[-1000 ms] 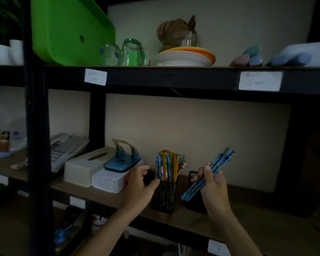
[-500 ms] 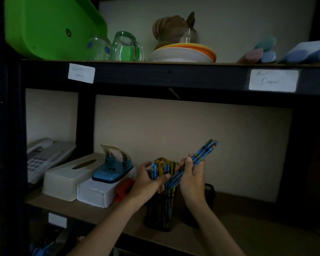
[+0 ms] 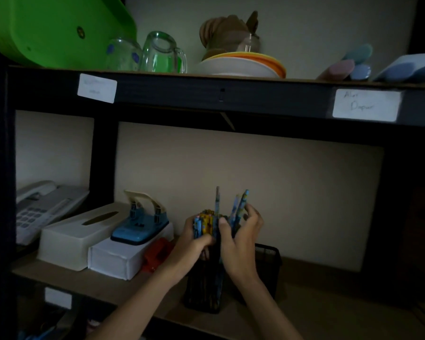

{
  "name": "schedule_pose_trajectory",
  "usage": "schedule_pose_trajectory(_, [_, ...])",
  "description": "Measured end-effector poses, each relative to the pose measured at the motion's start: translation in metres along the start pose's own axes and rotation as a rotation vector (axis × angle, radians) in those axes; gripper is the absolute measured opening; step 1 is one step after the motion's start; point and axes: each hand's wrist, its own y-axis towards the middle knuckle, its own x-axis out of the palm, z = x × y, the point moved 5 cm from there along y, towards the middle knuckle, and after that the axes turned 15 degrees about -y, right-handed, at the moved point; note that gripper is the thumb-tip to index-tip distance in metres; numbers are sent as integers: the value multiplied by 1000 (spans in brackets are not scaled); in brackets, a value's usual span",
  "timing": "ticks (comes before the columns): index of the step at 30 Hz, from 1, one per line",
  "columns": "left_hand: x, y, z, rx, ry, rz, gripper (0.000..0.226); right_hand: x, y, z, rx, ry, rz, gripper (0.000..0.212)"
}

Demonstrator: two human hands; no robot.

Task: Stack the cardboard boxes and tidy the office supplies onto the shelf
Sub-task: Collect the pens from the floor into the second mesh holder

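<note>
1. Pencils [image 3: 207, 223], a mixed blue and yellow bunch, stood upright in a dark pencil holder [image 3: 204, 290] on the middle shelf board [image 3: 329, 303] of a black shelving unit. The light was dim.
2. Our left hand [image 3: 194, 249] was wrapped round the top of that bunch, its fingers curled on the pencils just above the holder's rim.
3. Our right hand [image 3: 241, 244] clasped a few blue pencils [image 3: 241, 204] between thumb and fingers. We held them almost upright, right beside the bunch, with their upper ends above it. The hand hid their lower ends.
4. A black mesh holder [image 3: 268, 263] stood just behind the dark one, to its right.
5. To the left on the same board lay a small red object [image 3: 157, 253], too dark for us to identify. Next to it was a white box [image 3: 118, 258] with a blue hole punch [image 3: 142, 224] sitting on top.
6. Further left we saw a cream tissue box [image 3: 74, 236], touching the white box, and then a desk telephone [image 3: 39, 204].
7. On the shelf above stood a green tray [image 3: 59, 28], glass mugs [image 3: 162, 55] and a stack of plates [image 3: 243, 66]. A handwritten paper label [image 3: 367, 105] was stuck on its front edge.
</note>
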Motion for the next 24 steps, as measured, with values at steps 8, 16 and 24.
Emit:
schedule_pose_trajectory(8, [5,-1,18,86,-98,44,36,-5,34,-16,-43,234,-127,27])
schedule_pose_trajectory(16, [8,-5,41,362,124,104,40,6,31,-11,-101,43,-233,26])
schedule_pose_trajectory(24, [8,-5,52,581,267,184,29,8,21,-12,-177,61,-108,26])
